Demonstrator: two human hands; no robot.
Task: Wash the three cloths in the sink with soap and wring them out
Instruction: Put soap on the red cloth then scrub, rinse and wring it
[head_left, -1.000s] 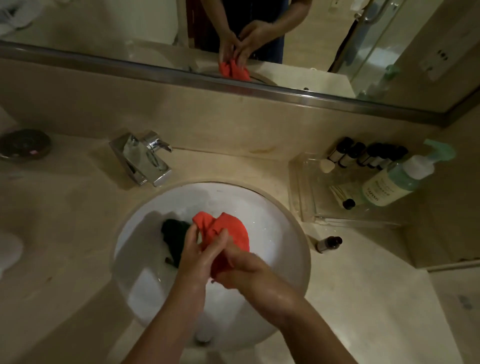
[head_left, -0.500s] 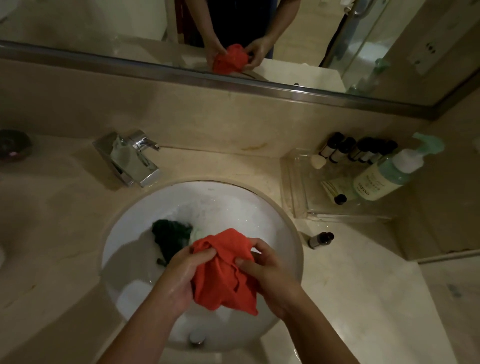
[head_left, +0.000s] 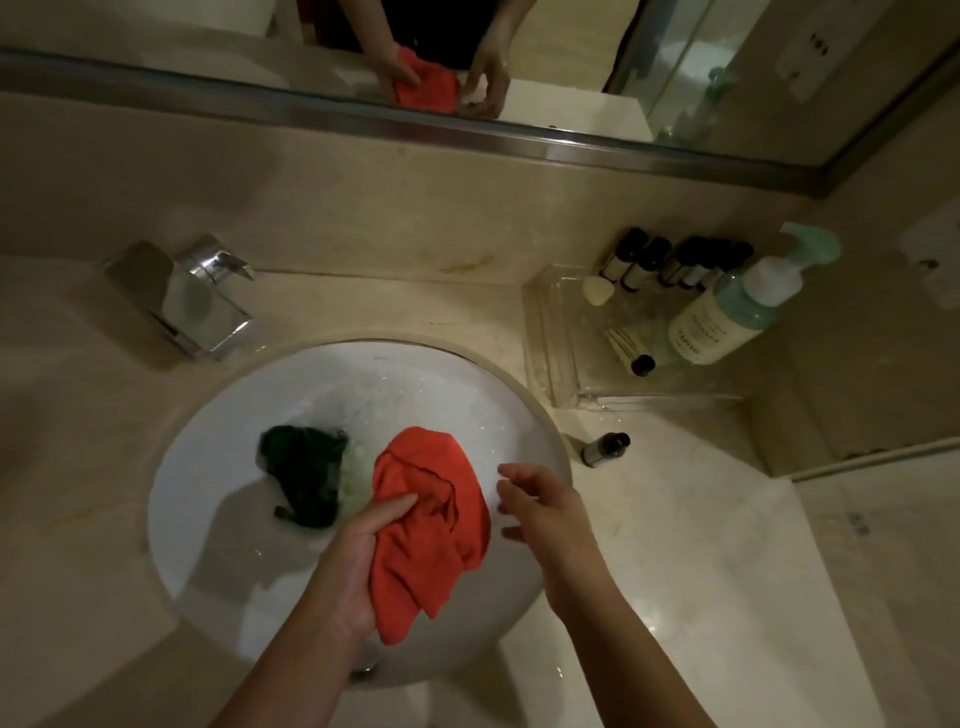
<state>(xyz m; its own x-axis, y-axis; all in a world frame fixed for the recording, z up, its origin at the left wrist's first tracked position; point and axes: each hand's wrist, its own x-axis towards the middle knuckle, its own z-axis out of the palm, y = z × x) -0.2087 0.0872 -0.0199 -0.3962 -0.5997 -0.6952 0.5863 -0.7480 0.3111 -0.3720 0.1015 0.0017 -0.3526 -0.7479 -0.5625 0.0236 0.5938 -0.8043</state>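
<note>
Over the sink: a person's two bare hands work above a round white sink (head_left: 208, 467) set into a pale stone counter (head_left: 701, 571).
Left hand: the left hand (head_left: 358, 561) grips the orange cloth (head_left: 431, 525), its fingers (head_left: 389, 512) curled over the bunched fabric and the thumb side pressed into it.
Orange cloth: it is crumpled and hangs from the left hand above the basin, its lower folds drooping toward the near rim.
Right hand: the right hand (head_left: 545, 514) is just beside the orange cloth on its right, fingers spread and loosely bent, holding nothing; whether its fingertips touch the fabric cannot be told.
Dark green cloth: the dark green cloth (head_left: 304, 475) lies in a heap in the left part of the basin.
Pale cloth: a pale green cloth (head_left: 356, 475) lies between the dark green one and the orange one, touching the dark one.
Faucet: a chrome faucet (head_left: 202, 301) stands on the counter behind the sink, to the left.
Tray: a clear tray (head_left: 550, 358) sits to the right of the sink, holding a pump bottle (head_left: 737, 306) tilted toward the corner and a row of small dark-capped bottles (head_left: 670, 260).
Loose bottle: a small dark bottle (head_left: 605, 449) lies on its side on the counter between tray and sink.
Mirror: the mirror (head_left: 208, 41) above reflects both hands and the orange cloth.
</note>
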